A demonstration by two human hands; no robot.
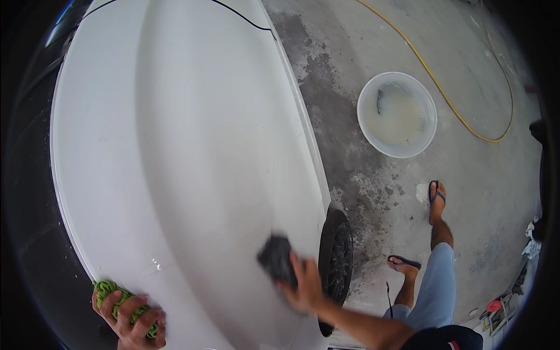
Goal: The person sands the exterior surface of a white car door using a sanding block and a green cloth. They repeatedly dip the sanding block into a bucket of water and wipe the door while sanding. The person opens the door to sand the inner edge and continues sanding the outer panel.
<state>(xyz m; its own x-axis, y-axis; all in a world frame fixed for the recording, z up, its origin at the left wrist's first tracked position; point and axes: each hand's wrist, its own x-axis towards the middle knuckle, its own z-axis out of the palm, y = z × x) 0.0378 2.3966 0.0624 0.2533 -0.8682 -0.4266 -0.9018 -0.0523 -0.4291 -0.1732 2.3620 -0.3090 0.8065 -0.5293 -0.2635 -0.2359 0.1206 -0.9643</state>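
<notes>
A glossy white car panel (216, 146) fills the left and middle of the head view. My right hand (305, 286) presses a dark grey cloth-like pad (276, 259) on the panel near the wheel; motion blurs both slightly, so the pad's exact kind is unclear. At the lower left, my left hand (133, 321) is closed around a bunched green cloth (111, 290) with a nubby texture. That hand is at the panel's left edge, beside a dark surface. My left forearm lies out of the picture.
A black car tyre (337, 251) sits below the panel's right edge. On the grey concrete floor (484, 192) stands a white bucket (366, 125) of cloudy liquid, with something dark inside. A yellow hose (429, 67) curves past it. Legs in light blue shorts (437, 291) and flip-flops stand at the lower right.
</notes>
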